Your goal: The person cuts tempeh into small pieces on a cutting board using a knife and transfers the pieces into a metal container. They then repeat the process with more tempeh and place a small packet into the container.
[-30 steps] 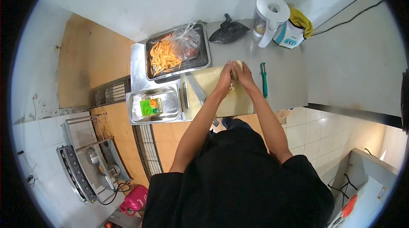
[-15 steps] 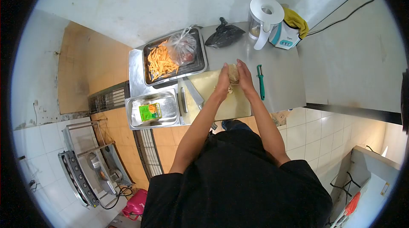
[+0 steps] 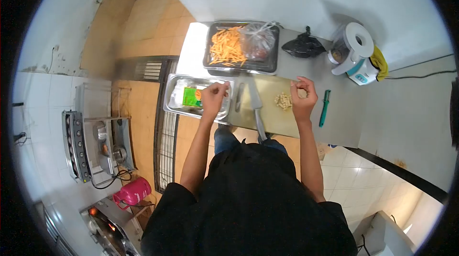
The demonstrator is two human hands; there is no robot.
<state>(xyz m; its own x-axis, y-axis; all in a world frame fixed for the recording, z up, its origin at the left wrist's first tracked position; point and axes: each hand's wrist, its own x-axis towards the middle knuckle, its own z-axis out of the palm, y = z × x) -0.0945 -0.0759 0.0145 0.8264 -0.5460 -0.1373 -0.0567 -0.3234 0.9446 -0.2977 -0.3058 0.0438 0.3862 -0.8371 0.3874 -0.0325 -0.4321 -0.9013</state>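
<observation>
My left hand (image 3: 214,99) is over the steel pan (image 3: 168,105), loosely curled and holding nothing I can see. Beneath and beside it, a green-labelled packet (image 3: 191,97) lies in the pan. Above the right part of the pale cutting board (image 3: 267,121) is my right hand (image 3: 305,102), fingers bent and thumb apart, with nothing visible between them. Just left of that hand, small pale diced pieces (image 3: 283,101) form a heap on the board. A large knife (image 3: 256,99) lies along the board's left side, its handle pointing toward me.
Orange strips (image 3: 227,46) and a knotted clear bag (image 3: 258,41) share a dark tray (image 3: 241,67) at the back. Behind the board sits a black plastic bag (image 3: 303,45). A green peeler (image 3: 324,108) lies to the right, with a blender (image 3: 356,48) near the wall.
My hands have come apart from around the pale food on the board. The left moved left over the steel pan; the right stays near the diced heap. The camera view has shifted.
</observation>
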